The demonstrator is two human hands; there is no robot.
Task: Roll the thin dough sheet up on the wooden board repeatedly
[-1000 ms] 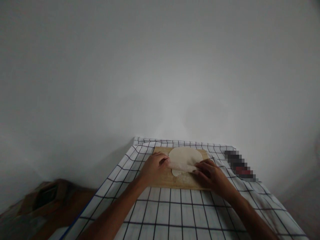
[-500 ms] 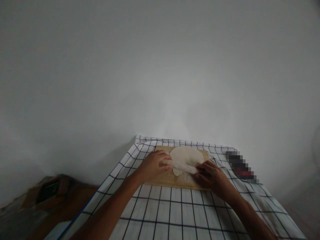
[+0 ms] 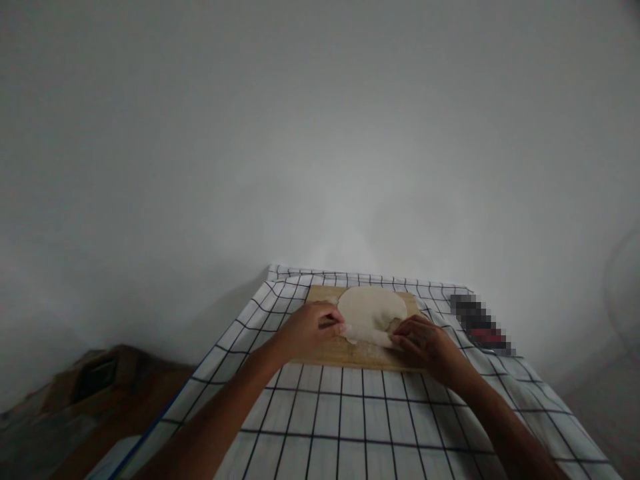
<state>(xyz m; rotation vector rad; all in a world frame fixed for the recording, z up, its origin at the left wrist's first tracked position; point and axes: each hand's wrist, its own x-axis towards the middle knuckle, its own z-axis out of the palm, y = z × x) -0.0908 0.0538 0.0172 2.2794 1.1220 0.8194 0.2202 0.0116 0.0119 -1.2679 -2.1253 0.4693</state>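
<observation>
A flat round of pale dough (image 3: 373, 307) lies on a wooden board (image 3: 357, 355) at the far end of the checked cloth. Its near edge is rolled up into a thin tube. My left hand (image 3: 307, 329) pinches the left end of that roll with curled fingers. At the right end, my right hand (image 3: 425, 340) has its fingers bent over the roll and pressed on it. Both forearms reach in from the bottom of the view.
A white cloth with dark grid lines (image 3: 350, 413) covers the table, which ends at a plain grey wall. A dark and red blurred object (image 3: 480, 325) lies right of the board. Brown bags or boxes (image 3: 90, 387) sit low at the left.
The near edge of the dough has been rolled further away from me, so the roll is longer and tighter. Both hands shifted slightly forward with it.
</observation>
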